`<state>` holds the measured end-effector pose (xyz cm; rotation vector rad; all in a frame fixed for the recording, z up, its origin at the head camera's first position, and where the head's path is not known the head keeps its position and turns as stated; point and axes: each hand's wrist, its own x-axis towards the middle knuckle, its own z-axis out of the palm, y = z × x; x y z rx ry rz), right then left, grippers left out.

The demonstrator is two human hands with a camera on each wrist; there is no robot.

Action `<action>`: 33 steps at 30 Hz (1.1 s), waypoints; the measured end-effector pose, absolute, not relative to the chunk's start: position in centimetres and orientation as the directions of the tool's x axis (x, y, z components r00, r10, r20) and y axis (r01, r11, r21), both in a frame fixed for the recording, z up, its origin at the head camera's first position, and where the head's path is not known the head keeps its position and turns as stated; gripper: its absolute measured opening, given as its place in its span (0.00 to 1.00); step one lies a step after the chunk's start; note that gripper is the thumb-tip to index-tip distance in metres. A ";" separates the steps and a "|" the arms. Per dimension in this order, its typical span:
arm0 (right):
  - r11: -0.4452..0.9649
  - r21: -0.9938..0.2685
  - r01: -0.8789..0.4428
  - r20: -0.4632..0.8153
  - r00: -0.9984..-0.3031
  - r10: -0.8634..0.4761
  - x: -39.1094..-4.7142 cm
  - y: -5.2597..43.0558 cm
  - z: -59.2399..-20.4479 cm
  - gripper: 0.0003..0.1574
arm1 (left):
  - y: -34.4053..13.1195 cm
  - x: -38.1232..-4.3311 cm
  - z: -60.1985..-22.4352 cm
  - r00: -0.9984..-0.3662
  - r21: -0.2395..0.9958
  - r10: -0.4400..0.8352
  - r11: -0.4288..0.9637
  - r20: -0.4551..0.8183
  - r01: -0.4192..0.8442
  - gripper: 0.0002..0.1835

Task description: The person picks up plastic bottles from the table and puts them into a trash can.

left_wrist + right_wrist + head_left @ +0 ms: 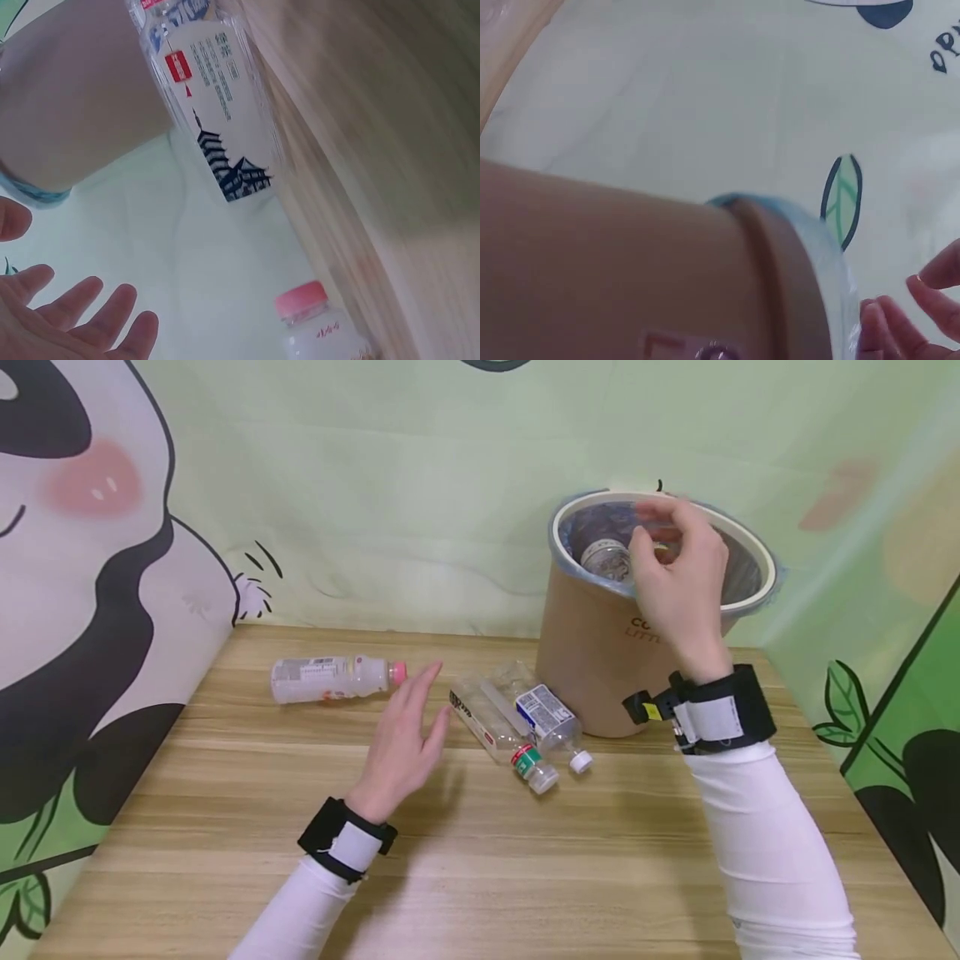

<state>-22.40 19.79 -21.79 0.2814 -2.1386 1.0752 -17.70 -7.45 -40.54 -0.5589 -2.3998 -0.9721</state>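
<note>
Binning bottles seems the step; the right hand [682, 581], loosely parted, apparently empty, hangs over the far-right bin [588, 652]; the left hand [399, 737], empty, fingers extended, hovers between the pink-capped bottle [330, 680] at left and two clear bottles [487, 722] nearer the bin; grasping one seems called for next.

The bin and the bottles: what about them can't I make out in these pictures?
Head view: the end of the lettering on the bin; the right hand covers it.
Head view: how much lies in the bin; its front wall and the right hand block the inside.
Head view: fine print on the bottle with the blue-and-white label; too small.
Left wrist view: the pink-capped bottle's base; cut off by the bottom edge.
</note>
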 end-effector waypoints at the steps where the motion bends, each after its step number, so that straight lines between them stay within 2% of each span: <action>1: 0.611 -0.608 -0.507 0.705 -0.698 0.122 -22.1 19.5 -21.9 0.17 | -7.6 -17.7 -40.5 -0.794 0.518 0.187 0.668 0.579 0.535 0.30; 8: 0.492 -0.558 -0.668 0.805 -0.581 0.124 -18.9 16.7 -23.3 0.11 | -8.4 -18.2 -40.5 -0.767 0.417 0.202 0.741 0.609 0.526 0.28; 13: 0.410 -0.536 -0.738 0.830 -0.550 0.095 -18.6 15.8 -26.4 0.10 | -9.2 -18.5 -40.5 -0.758 0.338 0.234 0.788 0.609 0.515 0.27; 16: 0.382 -0.566 -0.730 0.810 -0.580 0.090 -18.6 15.1 -28.5 0.11 | -9.7 -18.6 -40.5 -0.753 0.289 0.251 0.813 0.608 0.505 0.26; 24: 0.301 -0.719 -0.626 0.672 -0.738 0.072 -15.5 12.0 -30.8 0.11 | -11.4 -19.4 -41.0 -0.775 0.179 0.309 0.864 0.550 0.471 0.26; 29: 0.255 -0.792 -0.555 0.588 -0.805 0.075 -15.0 10.9 -33.1 0.11 | -12.8 -20.1 -41.3 -0.792 0.100 0.347 0.886 0.503 0.452 0.27; 33: 0.166 -0.849 -0.501 0.519 -0.850 0.087 -14.8 10.3 -34.3 0.11 | -14.1 -20.8 -41.3 -0.802 0.060 0.368 0.893 0.471 0.445 0.29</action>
